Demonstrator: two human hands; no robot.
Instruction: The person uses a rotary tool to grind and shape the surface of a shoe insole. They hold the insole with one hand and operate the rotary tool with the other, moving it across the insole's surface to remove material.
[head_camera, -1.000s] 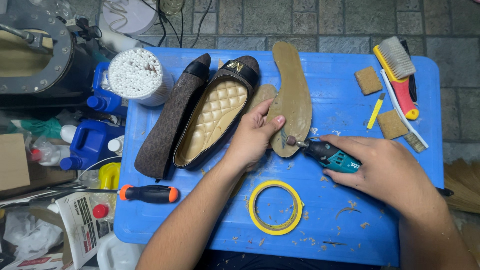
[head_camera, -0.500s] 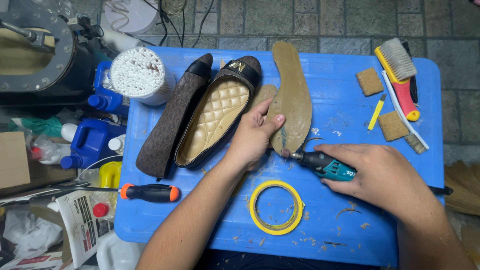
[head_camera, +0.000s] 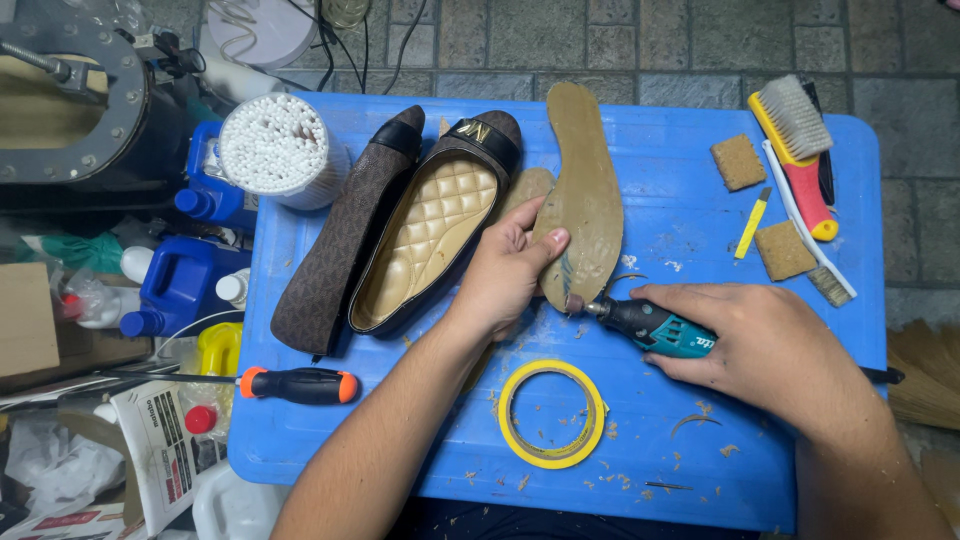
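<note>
Left hand (head_camera: 505, 275): centre of frame, fingers and thumb pressed on the near end of a tan shoe sole (head_camera: 585, 195), pinning it flat to the blue table (head_camera: 690, 420).

Right hand (head_camera: 770, 350): right of centre, wrapped around a teal rotary tool (head_camera: 655, 328); tool tip touches the sole's lower edge.

1 roll of yellow tape (head_camera: 552, 413), lying flat just below the hands, among shavings.

2 flat shoes, left of the sole: 1 with quilted gold lining (head_camera: 430, 235), 1 brown, sole side up (head_camera: 345, 240).

1 screwdriver (head_camera: 297, 384), orange and black handle, lower left.

1 tub of cotton swabs (head_camera: 278, 150), upper left.

1 brush (head_camera: 795, 135) and 2 brown sanding blocks (head_camera: 740, 162), upper right.
</note>
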